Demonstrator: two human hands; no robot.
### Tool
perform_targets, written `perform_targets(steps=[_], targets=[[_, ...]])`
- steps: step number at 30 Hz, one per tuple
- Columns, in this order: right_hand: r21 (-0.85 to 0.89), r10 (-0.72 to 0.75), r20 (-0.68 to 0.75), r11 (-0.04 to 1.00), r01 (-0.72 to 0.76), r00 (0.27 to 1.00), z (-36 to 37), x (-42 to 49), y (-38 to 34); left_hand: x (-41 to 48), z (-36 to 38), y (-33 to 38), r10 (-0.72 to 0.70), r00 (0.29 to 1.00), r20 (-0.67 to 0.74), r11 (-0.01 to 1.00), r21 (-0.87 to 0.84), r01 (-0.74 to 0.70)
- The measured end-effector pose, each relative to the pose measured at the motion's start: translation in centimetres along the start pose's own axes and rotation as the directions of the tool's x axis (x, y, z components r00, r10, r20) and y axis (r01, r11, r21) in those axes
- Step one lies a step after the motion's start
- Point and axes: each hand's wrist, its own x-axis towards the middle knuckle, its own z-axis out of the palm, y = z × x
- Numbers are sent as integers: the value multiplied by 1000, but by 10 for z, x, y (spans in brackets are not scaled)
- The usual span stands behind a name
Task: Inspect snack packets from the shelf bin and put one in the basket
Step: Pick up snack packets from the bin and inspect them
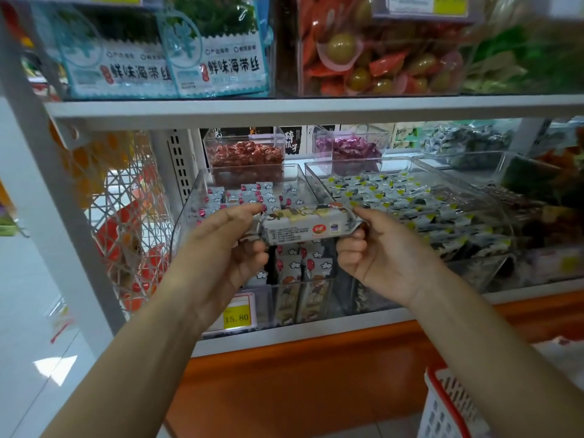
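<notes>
Head view. Holding one snack packet point(303, 227) level at frame centre, back label toward camera, in front of the clear shelf bin point(186, 213). Pinching its 9 o'clock end with left hand point(234, 248), index finger along the top edge, thumb beneath. Pinching its 3 o'clock end with right hand point(376, 251), fingers curled under the corner. Clamped on the same packet from both sides, clear of the shelf. Behind and below it, filling that bin: more grey-white packets with red balloon print. At 6 o'clock of the bin, on the shelf edge: yellow price tag point(237, 317) reading 15.80. At 3 o'clock of the bin, just beside it: second clear bin point(467, 167) of dark packets with yellow marks. At 12 o'clock, further back: smaller clear boxes point(245, 153) of red and purple sweets. On the top shelf at 11 o'clock: blue seaweed packs point(221, 61). At 5 o'clock of frame, low near the floor: white basket point(442, 403) with red rim, well apart from the packet; cannot tell its contents.
</notes>
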Motion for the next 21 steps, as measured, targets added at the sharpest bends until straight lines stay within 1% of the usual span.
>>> perform_targets(steps=[2,4,6,8,9,11,12,15,17,19,21], targets=[[9,-7,-10,1000,7,1000,-1,0,0,-2,-2,2,52,996,72,997,53,-56],[7,-18,-16,1000,18,1000,-1,0,-1,-3,-3,3,110,985,130,971,198,-135],[-22,-44,-25,999,43,999,-1,0,-2,-1,-5,3,165,978,127,932,305,-197],[-98,-104,-35,990,101,994,-2,0,-1,0,-5,3,194,974,115,925,310,-221],[-168,-151,-36,975,143,988,-2,0,0,0,-5,3,203,973,109,926,302,-227],[-308,-249,-12,923,233,969,-3,-1,1,1,-5,3,222,972,79,925,298,-236],[-344,-279,16,900,267,960,-4,-1,1,2,-5,2,232,971,58,924,300,-239],[-398,-311,113,856,330,944,-3,-4,1,3,-6,-1,260,966,3,919,305,-248],[-455,-344,136,812,367,929,-3,-6,3,3,-7,-1,270,963,-12,921,295,-255],[-461,-363,108,807,370,926,-2,-6,3,0,-6,0,280,960,-1,922,279,-268],[-432,-358,59,832,347,932,-2,-6,2,-1,-5,1,288,957,28,919,274,-284]])
